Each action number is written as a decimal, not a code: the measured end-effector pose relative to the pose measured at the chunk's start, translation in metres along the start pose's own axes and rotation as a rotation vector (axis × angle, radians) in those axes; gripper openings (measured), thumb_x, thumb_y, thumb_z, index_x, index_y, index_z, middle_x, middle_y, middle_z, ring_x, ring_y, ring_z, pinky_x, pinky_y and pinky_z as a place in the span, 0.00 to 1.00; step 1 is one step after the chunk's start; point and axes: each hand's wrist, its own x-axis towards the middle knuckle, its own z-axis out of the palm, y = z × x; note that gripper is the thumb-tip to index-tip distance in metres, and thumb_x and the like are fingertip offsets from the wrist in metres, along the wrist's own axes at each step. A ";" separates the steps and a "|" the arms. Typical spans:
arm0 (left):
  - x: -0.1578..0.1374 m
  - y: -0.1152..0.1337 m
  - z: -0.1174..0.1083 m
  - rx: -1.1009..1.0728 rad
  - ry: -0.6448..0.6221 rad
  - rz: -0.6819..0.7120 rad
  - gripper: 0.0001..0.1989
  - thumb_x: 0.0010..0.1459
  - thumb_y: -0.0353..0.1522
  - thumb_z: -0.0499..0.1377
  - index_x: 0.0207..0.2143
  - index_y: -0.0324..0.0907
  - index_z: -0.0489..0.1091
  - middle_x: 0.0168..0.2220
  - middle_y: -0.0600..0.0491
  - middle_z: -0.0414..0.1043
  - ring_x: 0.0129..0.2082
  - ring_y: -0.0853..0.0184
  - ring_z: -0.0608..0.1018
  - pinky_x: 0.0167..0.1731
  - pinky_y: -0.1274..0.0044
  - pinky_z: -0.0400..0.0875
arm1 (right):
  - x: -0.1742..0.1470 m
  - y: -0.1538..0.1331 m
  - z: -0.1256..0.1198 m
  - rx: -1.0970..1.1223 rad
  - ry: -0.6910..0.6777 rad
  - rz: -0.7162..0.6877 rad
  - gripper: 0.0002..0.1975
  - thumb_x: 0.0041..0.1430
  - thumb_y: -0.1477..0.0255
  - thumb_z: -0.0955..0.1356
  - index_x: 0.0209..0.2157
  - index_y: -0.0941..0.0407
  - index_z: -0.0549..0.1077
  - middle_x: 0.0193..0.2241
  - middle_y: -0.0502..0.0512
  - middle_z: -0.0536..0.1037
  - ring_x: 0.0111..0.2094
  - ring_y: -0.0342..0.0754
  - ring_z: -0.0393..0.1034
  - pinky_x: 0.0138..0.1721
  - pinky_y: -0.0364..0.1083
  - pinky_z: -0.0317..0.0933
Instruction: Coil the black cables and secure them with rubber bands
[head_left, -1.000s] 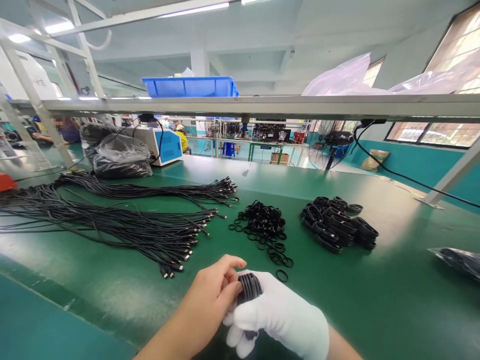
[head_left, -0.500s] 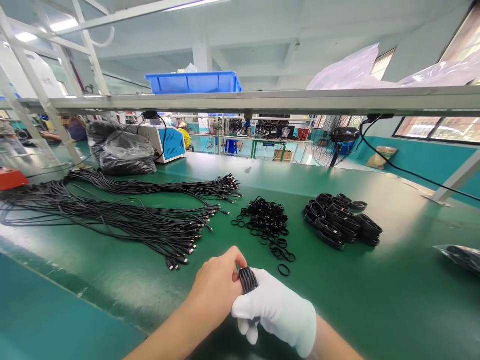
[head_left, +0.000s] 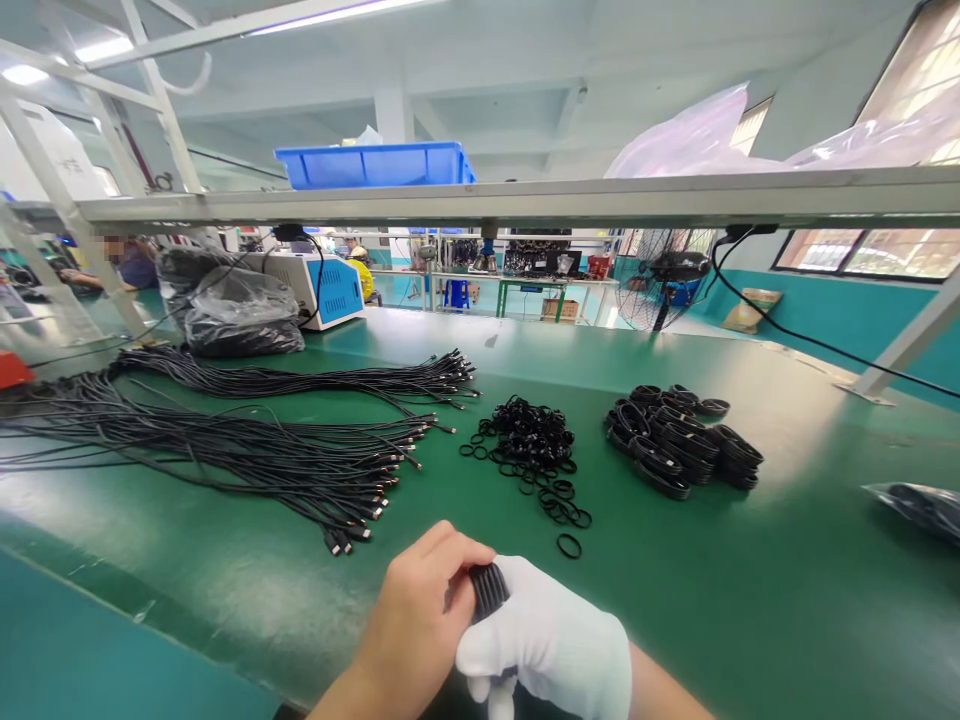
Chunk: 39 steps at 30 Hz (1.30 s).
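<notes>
A coiled black cable (head_left: 489, 590) is gripped between my two hands near the front of the green table. My bare left hand (head_left: 424, 610) closes on the coil's left side, fingers bent over its top. My right hand (head_left: 547, 635), in a white glove, wraps the coil from the right, with the thumb across its front. Much of the coil is hidden by the hands. Just beyond them lies a single black ring band (head_left: 569, 546), with a heap of black ring bands (head_left: 532, 430) behind it. Coiled black cables (head_left: 679, 440) are piled farther right.
Long straight black cables (head_left: 247, 440) lie in bundles at the left. A blue-and-white machine (head_left: 330, 288) and a plastic bag of black items (head_left: 240, 310) stand behind them. Overhead, a shelf (head_left: 525, 203) holds a blue bin (head_left: 375, 165). Another plastic bag (head_left: 919, 508) lies far right.
Both hands have come slightly lower and closer with the coil. My left hand has turned more upright, its fingers now over the coil's top. The view has shifted slightly.
</notes>
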 end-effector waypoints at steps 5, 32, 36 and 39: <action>0.009 0.001 -0.005 -0.038 -0.074 -0.041 0.15 0.47 0.18 0.51 0.29 0.42 0.71 0.28 0.57 0.69 0.28 0.72 0.72 0.30 0.81 0.66 | 0.000 0.000 -0.003 -0.005 0.002 0.012 0.05 0.33 0.79 0.68 0.18 0.60 0.67 0.11 0.46 0.65 0.12 0.39 0.63 0.13 0.37 0.62; 0.071 -0.001 0.085 -0.090 -0.370 -0.214 0.02 0.45 0.29 0.59 0.24 0.44 0.68 0.27 0.53 0.71 0.35 0.57 0.73 0.36 0.72 0.61 | -0.030 -0.039 -0.067 0.360 0.445 -0.471 0.19 0.39 0.69 0.75 0.34 0.57 0.68 0.22 0.49 0.70 0.33 0.50 0.72 0.28 0.45 0.65; 0.063 -0.002 0.042 -0.316 -0.326 -0.338 0.07 0.53 0.37 0.52 0.26 0.43 0.61 0.22 0.56 0.63 0.25 0.66 0.69 0.27 0.77 0.61 | -0.025 -0.037 -0.062 0.212 0.485 -0.428 0.20 0.40 0.69 0.73 0.36 0.57 0.65 0.23 0.48 0.70 0.27 0.46 0.71 0.23 0.42 0.62; 0.051 0.002 0.017 -0.546 -0.288 -0.410 0.11 0.56 0.41 0.48 0.27 0.43 0.57 0.23 0.58 0.59 0.22 0.72 0.65 0.23 0.80 0.60 | -0.018 -0.034 -0.049 0.127 0.528 -0.408 0.19 0.41 0.72 0.72 0.36 0.58 0.64 0.17 0.45 0.68 0.17 0.40 0.62 0.15 0.39 0.53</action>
